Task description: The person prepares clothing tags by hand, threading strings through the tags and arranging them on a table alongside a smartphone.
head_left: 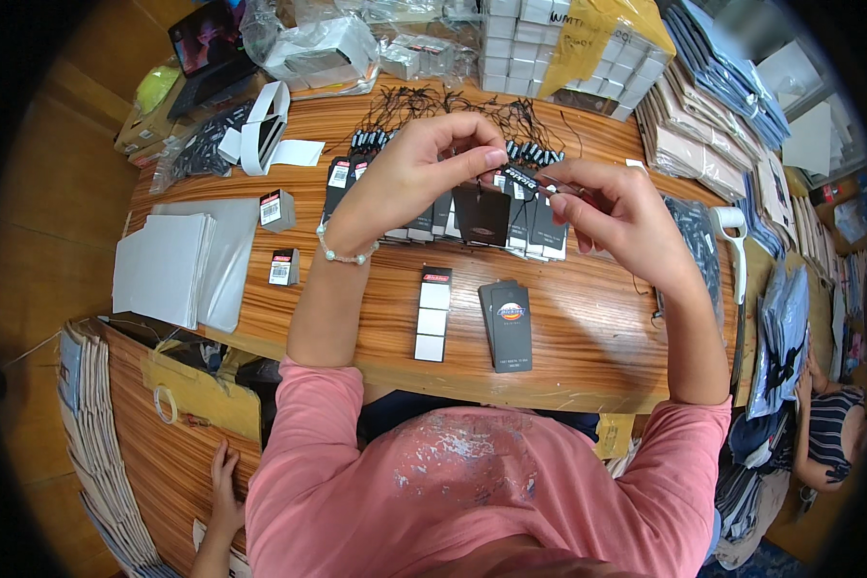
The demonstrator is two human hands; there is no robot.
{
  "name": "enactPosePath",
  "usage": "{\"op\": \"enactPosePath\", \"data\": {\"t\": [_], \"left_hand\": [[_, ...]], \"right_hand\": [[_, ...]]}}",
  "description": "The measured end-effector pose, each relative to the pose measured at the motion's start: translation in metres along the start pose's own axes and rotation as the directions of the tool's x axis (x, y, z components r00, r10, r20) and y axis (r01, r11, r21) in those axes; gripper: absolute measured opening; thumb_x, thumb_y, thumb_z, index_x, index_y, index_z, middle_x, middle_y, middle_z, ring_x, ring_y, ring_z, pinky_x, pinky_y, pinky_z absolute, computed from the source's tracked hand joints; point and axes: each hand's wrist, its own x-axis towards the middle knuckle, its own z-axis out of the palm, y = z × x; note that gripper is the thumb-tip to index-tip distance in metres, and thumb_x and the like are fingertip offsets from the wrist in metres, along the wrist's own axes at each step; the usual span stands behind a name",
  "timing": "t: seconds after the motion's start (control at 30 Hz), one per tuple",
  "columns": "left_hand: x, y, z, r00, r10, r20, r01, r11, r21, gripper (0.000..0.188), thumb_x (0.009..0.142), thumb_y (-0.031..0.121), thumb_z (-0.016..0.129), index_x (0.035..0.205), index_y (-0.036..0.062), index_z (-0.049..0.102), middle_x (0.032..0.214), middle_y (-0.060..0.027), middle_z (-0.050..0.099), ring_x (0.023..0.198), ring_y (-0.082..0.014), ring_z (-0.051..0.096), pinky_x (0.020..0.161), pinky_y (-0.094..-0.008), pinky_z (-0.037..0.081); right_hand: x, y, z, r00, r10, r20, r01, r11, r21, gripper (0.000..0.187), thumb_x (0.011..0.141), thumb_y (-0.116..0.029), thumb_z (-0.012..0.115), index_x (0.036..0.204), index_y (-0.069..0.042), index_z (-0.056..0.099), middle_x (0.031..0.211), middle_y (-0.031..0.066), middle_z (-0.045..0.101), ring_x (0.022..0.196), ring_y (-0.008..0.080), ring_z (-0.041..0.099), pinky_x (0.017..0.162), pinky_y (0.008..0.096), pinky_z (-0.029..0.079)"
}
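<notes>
Over the middle of the wooden table, my left hand (433, 164) pinches the top of a black hang tag (483, 214), which dangles below the fingers. Just to its right, my right hand (602, 207) has thumb and finger pinched together at what looks like the tag's thin dark cord; the fingertips partly hide it. Beneath both hands lies a spread row of dark hang tags (419, 229), their black cords (433, 98) fanned out behind. Nearer to me are a black strip with white labels (433, 315) and a small stack of dark grey tags (507, 328).
Small label stacks (277, 210) and white sheets (164, 270) lie at left. White boxes (568, 48) and plastic bags (318, 48) stand at the back. Folded packed garments (694, 135) and a white-handled roller (732, 231) are at right. Other people's hands (223, 482) show at both sides.
</notes>
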Motion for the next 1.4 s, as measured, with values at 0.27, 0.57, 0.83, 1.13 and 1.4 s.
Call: {"op": "enactPosePath", "data": {"t": [0.27, 0.57, 0.83, 1.13, 1.4], "left_hand": [[0.000, 0.001, 0.004, 0.999, 0.017, -0.048, -0.009, 0.986, 0.167, 0.012, 0.084, 0.013, 0.055, 0.081, 0.0017, 0.055, 0.074, 0.0032, 0.050, 0.071, -0.0039, 0.045, 0.063, -0.0191, 0.036], [0.000, 0.003, 0.009, 0.991, 0.091, -0.099, -0.063, 0.965, 0.255, 0.014, 0.085, 0.015, 0.054, 0.080, 0.0021, 0.052, 0.072, 0.0041, 0.047, 0.068, -0.0035, 0.041, 0.061, -0.0182, 0.034], [0.000, 0.000, 0.008, 0.987, 0.099, -0.125, -0.073, 0.978, 0.197, 0.014, 0.084, 0.014, 0.056, 0.080, 0.0017, 0.053, 0.071, 0.0032, 0.049, 0.067, -0.0041, 0.043, 0.060, -0.0186, 0.035], [-0.001, 0.000, 0.008, 0.987, 0.089, -0.136, -0.065, 0.983, 0.169, 0.016, 0.081, 0.017, 0.058, 0.079, 0.0010, 0.056, 0.071, 0.0016, 0.053, 0.067, -0.0063, 0.045, 0.060, -0.0208, 0.037], [-0.001, 0.000, 0.009, 0.987, 0.092, -0.132, -0.073, 0.987, 0.143, 0.016, 0.081, 0.016, 0.058, 0.079, 0.0009, 0.056, 0.071, 0.0018, 0.053, 0.068, -0.0061, 0.045, 0.061, -0.0205, 0.036]], "right_hand": [[-0.001, 0.002, -0.001, 1.000, -0.029, -0.007, 0.029, 0.998, -0.056, 0.019, 0.079, -0.011, 0.055, 0.094, 0.001, 0.059, 0.058, 0.0061, 0.051, 0.051, 0.0096, 0.045, 0.047, 0.0250, 0.037], [-0.001, 0.000, 0.001, 1.000, -0.003, -0.019, 0.003, 1.000, -0.028, 0.020, 0.080, -0.011, 0.054, 0.094, 0.001, 0.059, 0.059, 0.0046, 0.052, 0.050, 0.0088, 0.047, 0.046, 0.0242, 0.038], [0.000, -0.005, -0.002, 0.998, 0.051, 0.019, -0.053, 0.995, 0.081, 0.018, 0.081, -0.010, 0.053, 0.093, 0.002, 0.059, 0.059, 0.0014, 0.051, 0.047, 0.0064, 0.047, 0.043, 0.0213, 0.038], [0.000, -0.008, -0.005, 0.995, 0.063, 0.080, -0.074, 0.987, 0.146, 0.019, 0.080, -0.010, 0.052, 0.092, 0.003, 0.059, 0.059, 0.0009, 0.051, 0.047, 0.0053, 0.046, 0.042, 0.0194, 0.037], [0.000, -0.011, -0.003, 0.996, 0.056, 0.076, -0.063, 0.994, 0.094, 0.019, 0.080, -0.010, 0.052, 0.092, 0.003, 0.059, 0.059, 0.0011, 0.051, 0.045, 0.0057, 0.046, 0.041, 0.0200, 0.037]]}}
